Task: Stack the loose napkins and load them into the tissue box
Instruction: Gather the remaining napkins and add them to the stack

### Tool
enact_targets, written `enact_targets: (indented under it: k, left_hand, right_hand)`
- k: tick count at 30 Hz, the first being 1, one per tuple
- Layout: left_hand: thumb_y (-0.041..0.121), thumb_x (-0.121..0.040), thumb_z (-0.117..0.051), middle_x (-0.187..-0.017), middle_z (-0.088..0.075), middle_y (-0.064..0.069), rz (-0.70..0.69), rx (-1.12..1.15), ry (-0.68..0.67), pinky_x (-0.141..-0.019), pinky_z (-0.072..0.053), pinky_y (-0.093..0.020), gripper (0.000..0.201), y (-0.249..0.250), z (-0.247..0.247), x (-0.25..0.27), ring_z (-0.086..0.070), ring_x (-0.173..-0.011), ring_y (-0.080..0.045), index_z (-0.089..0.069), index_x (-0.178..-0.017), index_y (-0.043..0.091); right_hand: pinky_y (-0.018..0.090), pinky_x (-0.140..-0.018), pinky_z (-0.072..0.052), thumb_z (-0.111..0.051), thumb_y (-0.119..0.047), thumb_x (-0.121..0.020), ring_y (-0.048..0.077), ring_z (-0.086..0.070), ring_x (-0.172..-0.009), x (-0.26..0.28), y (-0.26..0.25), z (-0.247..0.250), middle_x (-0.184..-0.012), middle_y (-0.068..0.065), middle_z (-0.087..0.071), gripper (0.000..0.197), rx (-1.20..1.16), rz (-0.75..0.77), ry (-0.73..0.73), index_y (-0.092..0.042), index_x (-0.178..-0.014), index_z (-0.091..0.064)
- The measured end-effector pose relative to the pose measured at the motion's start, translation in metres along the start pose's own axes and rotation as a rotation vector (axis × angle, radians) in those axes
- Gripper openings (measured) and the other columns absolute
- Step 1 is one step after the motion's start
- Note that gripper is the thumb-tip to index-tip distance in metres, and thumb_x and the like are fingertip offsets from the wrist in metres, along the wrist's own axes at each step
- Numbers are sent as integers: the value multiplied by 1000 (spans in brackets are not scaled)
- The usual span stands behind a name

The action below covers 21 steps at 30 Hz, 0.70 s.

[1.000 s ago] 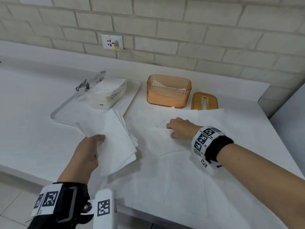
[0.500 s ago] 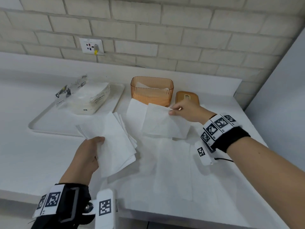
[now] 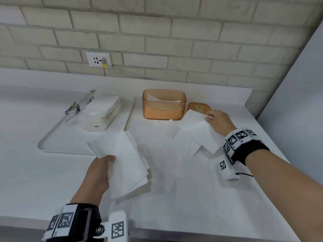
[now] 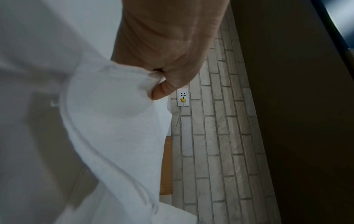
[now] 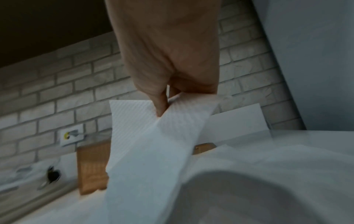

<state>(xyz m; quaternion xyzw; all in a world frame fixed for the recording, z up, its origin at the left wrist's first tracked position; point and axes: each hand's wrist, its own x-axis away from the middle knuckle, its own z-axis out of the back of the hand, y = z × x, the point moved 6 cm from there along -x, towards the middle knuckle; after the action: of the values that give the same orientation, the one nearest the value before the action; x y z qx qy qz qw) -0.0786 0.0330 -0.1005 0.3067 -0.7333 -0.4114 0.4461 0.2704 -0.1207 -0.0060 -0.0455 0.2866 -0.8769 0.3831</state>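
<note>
Paper still litters our counter (image 3: 174,215): our left hand (image 3: 97,173) grips the gathered stack (image 3: 125,163), our right hand (image 3: 219,120) pinches one napkin (image 3: 197,131); tissue box (image 3: 164,103) awaits loading.

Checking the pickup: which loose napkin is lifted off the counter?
The single napkin pinched by the right hand beside the lid; the others lie flat.

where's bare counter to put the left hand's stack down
Bare counter lies left of the left hand, in front of the tray, and behind the tissue box along the wall. From the napkin stack across to the right hand, loose napkins cover the top.
</note>
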Motion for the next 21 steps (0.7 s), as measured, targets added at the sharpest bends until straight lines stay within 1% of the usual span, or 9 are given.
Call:
enact_targets:
  k: [4, 6, 7, 10, 12, 14, 16, 19, 21]
  left_hand:
    - [1, -93, -48, -88, -61, -10, 18, 30, 7, -64, -45, -34, 30, -2, -2, -8, -57, -76, -25, -53, -122, 0]
    - [1, -93, -47, -90, -60, -11, 35, 37, 5, -62, -44, -34, 34, -6, -12, -12, -56, -76, -26, -50, -127, -2]
    - [1, -94, -46, -93, -60, -12, 41, 44, -6, -61, -43, -34, 36, -7, -21, -12, -56, -77, -26, -49, -129, -1]
    - [-2, -94, -39, -106, -61, -11, 8, 96, -56, -64, -45, -33, 37, -10, -61, -6, -58, -84, -25, -46, -130, 7]
    - [0, -96, -37, -104, -61, -3, -34, 169, -85, -70, -47, -33, 34, -5, -91, 5, -58, -89, -22, -45, -124, 18]
    - [5, -99, -36, -107, -60, 0, -58, 248, -121, -81, -47, -36, 33, 1, -115, 13, -58, -95, -21, -43, -124, 24]
    - [12, -101, -37, -116, -60, -2, -56, 324, -140, -89, -47, -38, 33, 5, -129, 20, -58, -104, -23, -44, -130, 25]
    - [27, -101, -41, -116, -64, -1, -25, 504, -169, -81, -50, -32, 31, 10, -140, 31, -62, -99, -18, -50, -131, 23]
    - [41, -98, -43, -117, -67, 3, -63, 519, -200, -81, -51, -31, 36, 13, -143, 37, -65, -101, -15, -52, -130, 27]
  right_hand:
    - [23, -70, -31, -48, -8, -94, 19, -49, -84, -4, 5, 42, -87, 6, -58, 15, -95, -81, 155, -5, -97, -62]
    - [25, -69, -36, -48, -8, -94, 20, -50, -82, -1, 4, 58, -79, 0, -56, 13, -319, -153, 252, -11, -91, -60]
    - [28, -69, -41, -48, -8, -94, 21, -53, -81, 4, 0, 62, -81, 0, -57, 13, -480, -191, 275, -13, -86, -58]
    - [33, -71, -50, -49, -6, -95, 18, -60, -76, 26, -24, 46, -93, 6, -62, 15, -890, -273, 219, -16, -85, -55]
    - [30, -63, -53, -50, -2, -94, 17, -60, -74, 45, -44, 26, -91, 7, -63, 11, -1021, -312, 158, -12, -90, -54]
    - [29, -62, -53, -50, -2, -93, 20, -62, -76, 59, -56, 2, -95, 10, -64, 9, -1054, -341, 90, -7, -100, -54]
    - [35, -68, -53, -52, -4, -93, 21, -63, -79, 71, -59, -18, -99, 10, -64, 12, -1020, -384, 48, -7, -105, -54]
    - [42, -79, -54, -52, -7, -94, 22, -64, -80, 83, -60, -33, -98, 8, -65, 9, -978, -413, 45, -14, -96, -55]
    - [40, -78, -54, -51, -7, -94, 20, -64, -80, 90, -62, -37, -96, 6, -65, 10, -981, -416, 29, -17, -94, -55]
